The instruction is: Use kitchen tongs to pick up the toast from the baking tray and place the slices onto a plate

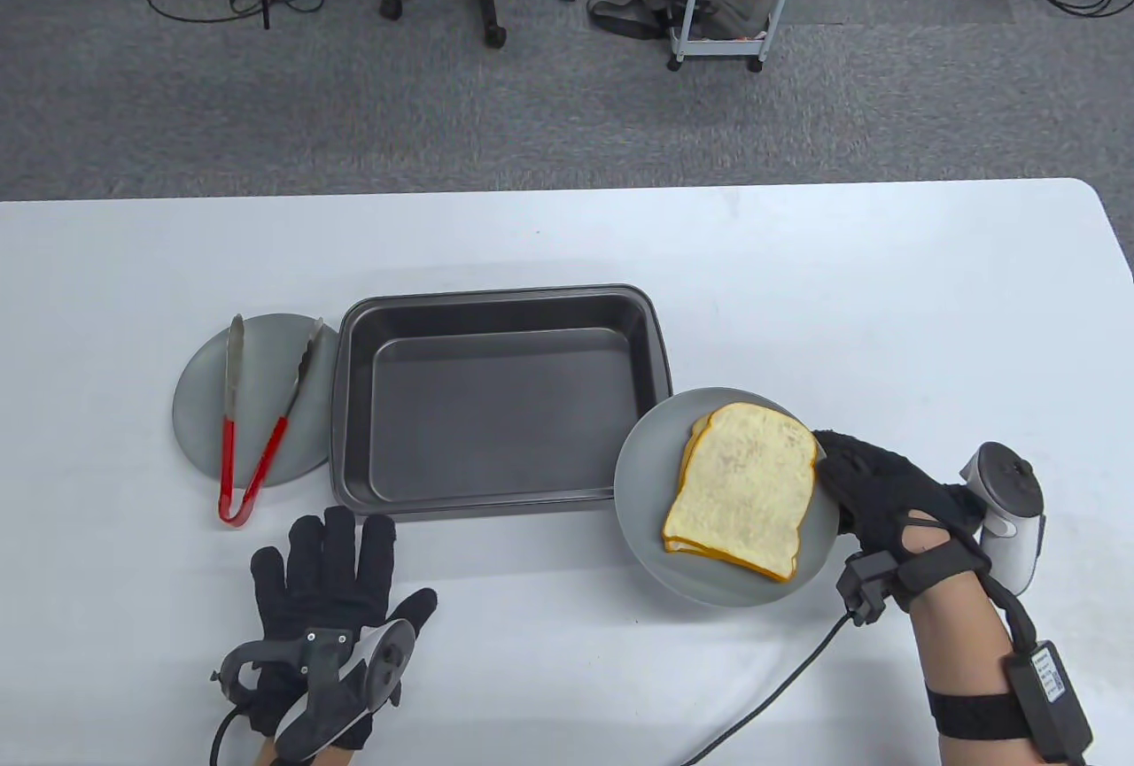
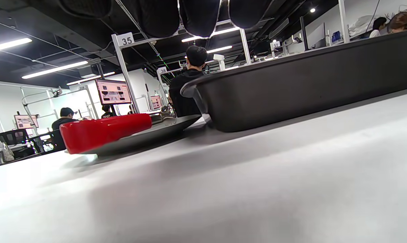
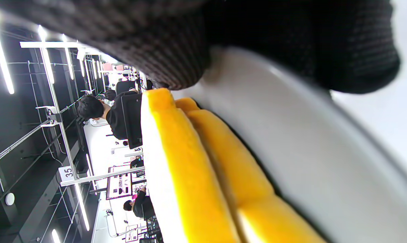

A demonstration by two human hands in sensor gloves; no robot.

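With the tray (image 1: 500, 398) at centre frame bare and the toast (image 1: 744, 491) stacked on the plate (image 1: 642, 483) at lower right, keep your right hand (image 1: 886, 491) pinching its rim level, left hand (image 1: 323, 589) flat, fingers straight, holding nothing

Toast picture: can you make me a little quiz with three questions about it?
1. True or false: the baking tray has toast in it.
2. Where do the tongs lie? A) in the tray B) on the small plate C) in a hand
3. Fill in: the right hand holds the rim of the ____ with the toast.

Key: 1 false; 2 B; 3 plate. The left hand lies flat on the table.
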